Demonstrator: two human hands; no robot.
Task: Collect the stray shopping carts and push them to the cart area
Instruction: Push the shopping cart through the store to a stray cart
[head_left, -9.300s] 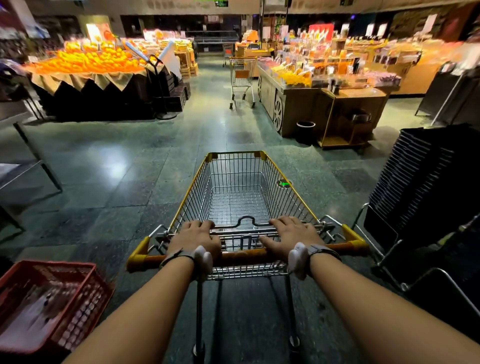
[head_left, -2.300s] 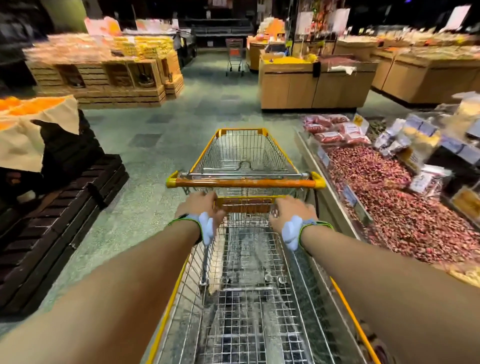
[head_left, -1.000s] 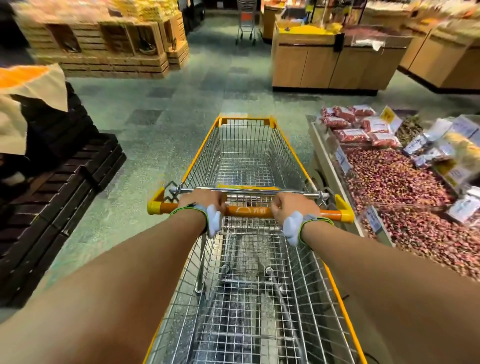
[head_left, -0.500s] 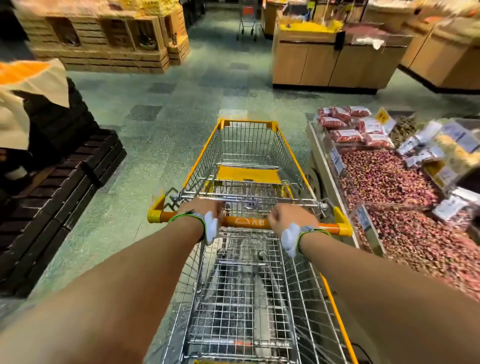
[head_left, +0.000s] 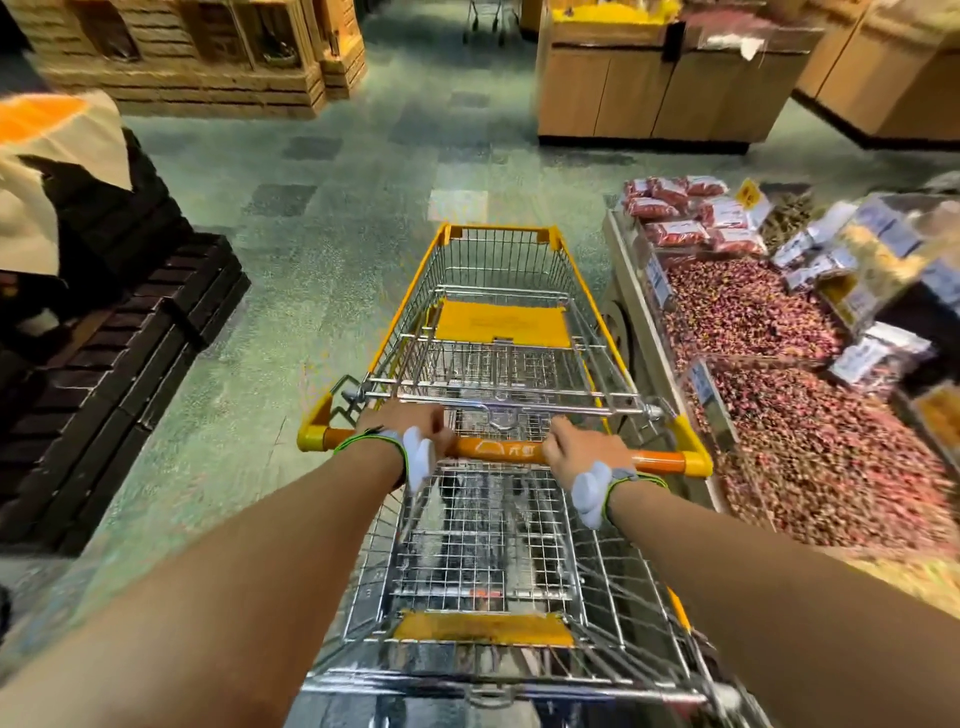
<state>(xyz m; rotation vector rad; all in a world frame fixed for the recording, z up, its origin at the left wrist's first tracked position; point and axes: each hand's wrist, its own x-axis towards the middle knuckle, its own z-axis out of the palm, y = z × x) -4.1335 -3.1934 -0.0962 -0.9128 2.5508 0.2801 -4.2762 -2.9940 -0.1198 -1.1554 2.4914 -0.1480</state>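
Observation:
Two yellow-rimmed wire shopping carts stand in line in front of me. The front cart (head_left: 498, 291) has its orange handle (head_left: 498, 449) across the middle of the view. My left hand (head_left: 402, 423) grips that handle near its left end. My right hand (head_left: 584, 447) grips it right of centre. The near cart (head_left: 483, 582) lies under my forearms, its basket pushed into the back of the front one. A third cart (head_left: 485, 18) stands far up the aisle, cut off by the top edge.
A display bin of dried red goods (head_left: 810, 415) with price tags runs close along the right of the carts. Dark stacked crates (head_left: 104, 338) line the left. A wooden counter (head_left: 670, 88) and wooden crate shelves (head_left: 197, 57) stand ahead; green tiled floor (head_left: 332, 218) lies between.
The near cart has slid deeper into the front cart, whose rear flap and yellow seat panel have swung up. Both hands stay on the front cart's handle. The carts have rolled forward along the bin.

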